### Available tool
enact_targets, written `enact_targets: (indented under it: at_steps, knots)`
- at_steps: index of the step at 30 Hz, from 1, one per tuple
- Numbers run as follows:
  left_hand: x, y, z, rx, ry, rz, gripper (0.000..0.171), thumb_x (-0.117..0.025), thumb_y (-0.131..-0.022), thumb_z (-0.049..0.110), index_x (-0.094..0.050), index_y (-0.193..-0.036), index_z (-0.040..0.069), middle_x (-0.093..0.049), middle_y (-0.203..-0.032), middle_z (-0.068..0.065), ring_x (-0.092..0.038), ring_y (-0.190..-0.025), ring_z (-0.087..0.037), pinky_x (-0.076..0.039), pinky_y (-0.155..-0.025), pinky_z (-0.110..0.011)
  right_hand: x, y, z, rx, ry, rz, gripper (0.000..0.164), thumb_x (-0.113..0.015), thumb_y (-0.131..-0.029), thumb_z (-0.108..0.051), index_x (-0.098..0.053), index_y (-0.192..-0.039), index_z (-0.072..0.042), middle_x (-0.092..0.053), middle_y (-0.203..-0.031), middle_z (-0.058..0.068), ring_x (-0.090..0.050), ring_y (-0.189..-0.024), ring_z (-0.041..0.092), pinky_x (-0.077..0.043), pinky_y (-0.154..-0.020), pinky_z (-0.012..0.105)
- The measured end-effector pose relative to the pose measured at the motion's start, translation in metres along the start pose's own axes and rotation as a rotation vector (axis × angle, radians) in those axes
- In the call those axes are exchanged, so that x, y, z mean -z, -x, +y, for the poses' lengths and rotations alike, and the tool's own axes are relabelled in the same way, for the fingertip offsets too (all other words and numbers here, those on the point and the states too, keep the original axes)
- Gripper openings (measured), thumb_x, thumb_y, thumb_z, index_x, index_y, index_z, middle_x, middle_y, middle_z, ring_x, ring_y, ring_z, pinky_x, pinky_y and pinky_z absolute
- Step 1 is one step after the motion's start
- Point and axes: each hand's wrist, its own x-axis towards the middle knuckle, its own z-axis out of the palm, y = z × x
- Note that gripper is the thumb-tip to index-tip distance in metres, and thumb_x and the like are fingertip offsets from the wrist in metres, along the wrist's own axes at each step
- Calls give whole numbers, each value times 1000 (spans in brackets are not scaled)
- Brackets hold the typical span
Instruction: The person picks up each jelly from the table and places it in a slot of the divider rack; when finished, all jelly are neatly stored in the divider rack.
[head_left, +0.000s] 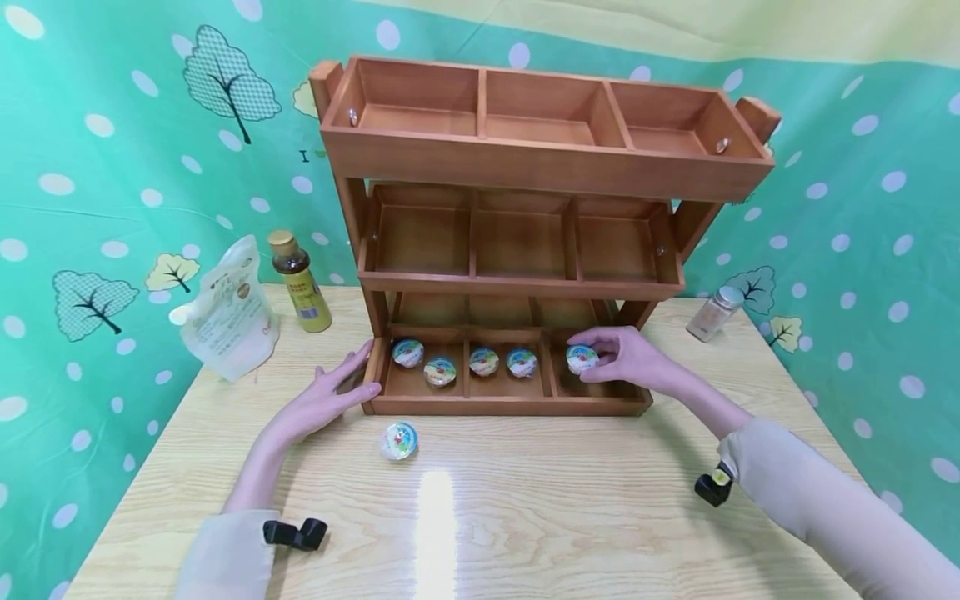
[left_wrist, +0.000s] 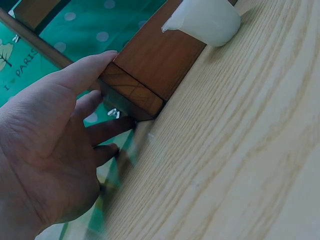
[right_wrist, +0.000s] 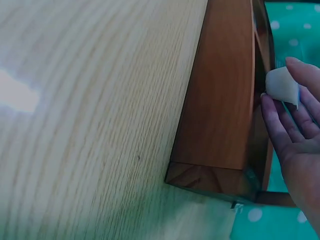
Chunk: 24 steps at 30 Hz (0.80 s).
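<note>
My right hand [head_left: 626,357] pinches a small jelly cup [head_left: 582,359] with a printed lid over the right compartment of the rack's bottom tray [head_left: 510,406]. In the right wrist view the cup's white body [right_wrist: 281,84] shows between thumb and fingers. My left hand [head_left: 330,398] rests against the left end of that tray, fingers spread and fairly straight. Two jelly cups [head_left: 440,372] lie in the left compartment and two more [head_left: 483,362] in the middle one. One other jelly cup [head_left: 400,440] lies tipped on the table in front of the tray, near my left hand.
Above the bottom tray, the brown wooden rack [head_left: 547,162] rises in tiers with divided compartments. A white pouch [head_left: 232,312] and a brown-capped bottle [head_left: 302,283] stand at the left. A small shaker jar [head_left: 715,313] is at the right. Patterned green cloth [head_left: 112,208] hangs behind the table.
</note>
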Motion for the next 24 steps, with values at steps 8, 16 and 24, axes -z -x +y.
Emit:
enact_targets:
  at_steps: [8, 16, 24]
  knots:
    - [0, -2, -1, 1, -6, 4, 81, -58, -101, 52, -11, -166, 36, -9, -175, -12, -1, -161, -44, 17, -122, -72, -1, -16, 16, -29, 45, 56, 51, -86, -84, -16, -68, -132, -7, -71, -126, 16, -70, -109, 21, -58, -82, 18]
    - [-1, -2, -2, -1, -7, 4, 80, -58, -102, 51, -12, -166, 38, -9, -175, -12, -1, -161, -44, 17, -123, -72, -10, -28, 20, -32, 113, 54, 49, -85, -85, -14, -69, -131, -6, -72, -129, 17, -69, -117, 33, -55, -85, 16]
    - [0, -2, 0, -4, -9, 2, 82, -58, -102, 51, -11, -166, 34, -9, -175, -13, -1, -161, -44, 17, -123, -71, -20, -36, 24, -33, 139, 59, 52, -87, -83, -17, -69, -131, -7, -70, -131, 20, -69, -119, 35, -60, -93, 34]
